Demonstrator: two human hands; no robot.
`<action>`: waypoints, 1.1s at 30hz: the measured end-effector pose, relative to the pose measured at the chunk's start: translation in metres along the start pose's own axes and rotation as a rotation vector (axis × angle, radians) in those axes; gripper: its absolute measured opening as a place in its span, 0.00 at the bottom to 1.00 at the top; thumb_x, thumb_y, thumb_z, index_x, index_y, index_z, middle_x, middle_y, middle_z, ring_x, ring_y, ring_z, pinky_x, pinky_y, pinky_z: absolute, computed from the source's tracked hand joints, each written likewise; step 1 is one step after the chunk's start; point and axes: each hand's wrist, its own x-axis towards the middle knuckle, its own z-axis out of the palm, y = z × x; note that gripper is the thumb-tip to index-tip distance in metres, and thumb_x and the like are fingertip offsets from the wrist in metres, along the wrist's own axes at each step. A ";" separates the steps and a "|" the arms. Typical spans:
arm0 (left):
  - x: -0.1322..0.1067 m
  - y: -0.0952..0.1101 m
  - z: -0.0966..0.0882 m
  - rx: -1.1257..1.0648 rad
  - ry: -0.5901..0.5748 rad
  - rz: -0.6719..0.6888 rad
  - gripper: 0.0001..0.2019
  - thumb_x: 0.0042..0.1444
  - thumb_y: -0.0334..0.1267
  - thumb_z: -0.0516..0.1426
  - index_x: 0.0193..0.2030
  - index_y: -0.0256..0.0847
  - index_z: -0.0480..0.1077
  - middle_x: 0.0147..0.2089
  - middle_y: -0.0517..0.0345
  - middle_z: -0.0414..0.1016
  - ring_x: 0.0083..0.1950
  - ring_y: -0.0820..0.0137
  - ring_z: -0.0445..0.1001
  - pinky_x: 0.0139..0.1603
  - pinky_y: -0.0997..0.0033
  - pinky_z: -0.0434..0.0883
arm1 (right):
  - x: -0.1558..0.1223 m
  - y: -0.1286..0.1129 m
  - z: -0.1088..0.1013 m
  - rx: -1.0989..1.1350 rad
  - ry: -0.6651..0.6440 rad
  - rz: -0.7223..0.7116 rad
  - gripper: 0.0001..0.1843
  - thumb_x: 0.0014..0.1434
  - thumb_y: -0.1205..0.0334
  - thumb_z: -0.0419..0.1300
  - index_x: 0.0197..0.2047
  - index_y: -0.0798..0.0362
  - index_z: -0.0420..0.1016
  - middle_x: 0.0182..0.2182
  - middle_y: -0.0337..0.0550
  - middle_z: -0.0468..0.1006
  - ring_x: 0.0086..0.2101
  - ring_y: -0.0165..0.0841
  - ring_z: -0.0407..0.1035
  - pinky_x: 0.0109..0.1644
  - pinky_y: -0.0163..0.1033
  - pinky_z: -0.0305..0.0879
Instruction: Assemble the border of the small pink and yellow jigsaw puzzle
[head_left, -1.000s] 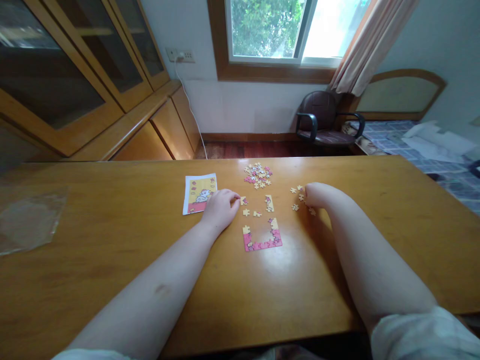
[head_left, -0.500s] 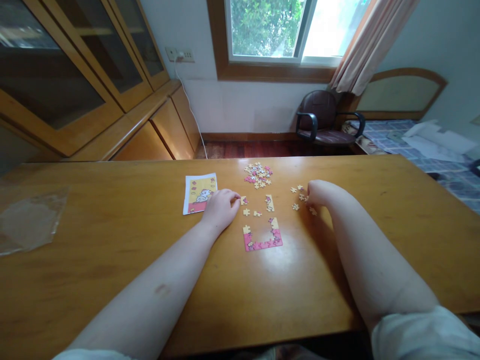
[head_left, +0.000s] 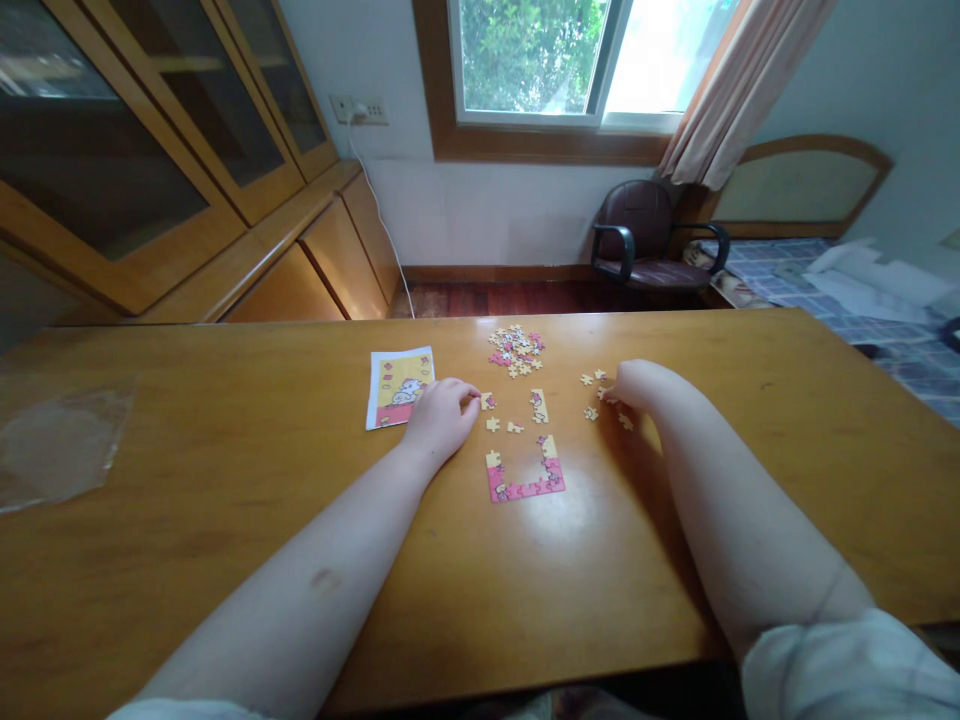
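Observation:
My left hand (head_left: 444, 415) rests on the table, fingers closed, with the fingertips at the edge of a yellow puzzle piece (head_left: 488, 401). Over at the right, my right hand (head_left: 639, 385) is bent down with its fingertips pinched at a small puzzle piece (head_left: 602, 394); the fingers partly hide it. Several loose yellow pieces lie around that hand. Between the hands is a joined pink and yellow puzzle border (head_left: 526, 490), U-shaped. Above it lie a joined yellow strip (head_left: 539, 405) and two single pieces, one of them a yellow piece (head_left: 493, 425).
A heap of loose puzzle pieces (head_left: 517, 350) sits near the table's far edge. The picture card (head_left: 400, 385) lies partly beneath or behind my left hand. A clear plastic bag (head_left: 64, 440) is at the far left. Beyond the wooden table (head_left: 300, 500) stands a chair (head_left: 641, 230).
My right hand's fingertips have shifted slightly left among the loose pieces, at a piece there. My left hand has stayed in place.

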 end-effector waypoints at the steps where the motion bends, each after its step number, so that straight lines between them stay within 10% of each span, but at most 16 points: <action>1: 0.000 0.000 0.000 0.001 -0.002 0.000 0.10 0.57 0.37 0.52 0.36 0.42 0.75 0.41 0.54 0.77 0.45 0.61 0.73 0.49 0.59 0.68 | 0.001 -0.001 0.000 -0.019 -0.013 0.002 0.10 0.52 0.57 0.62 0.29 0.55 0.83 0.31 0.54 0.79 0.36 0.45 0.74 0.39 0.42 0.66; 33: 0.000 -0.002 0.001 -0.007 0.005 0.023 0.10 0.57 0.37 0.52 0.36 0.41 0.75 0.41 0.53 0.77 0.46 0.61 0.72 0.49 0.60 0.68 | -0.020 -0.002 -0.006 0.016 0.011 -0.108 0.10 0.44 0.70 0.61 0.32 0.55 0.80 0.30 0.50 0.79 0.32 0.41 0.72 0.32 0.38 0.62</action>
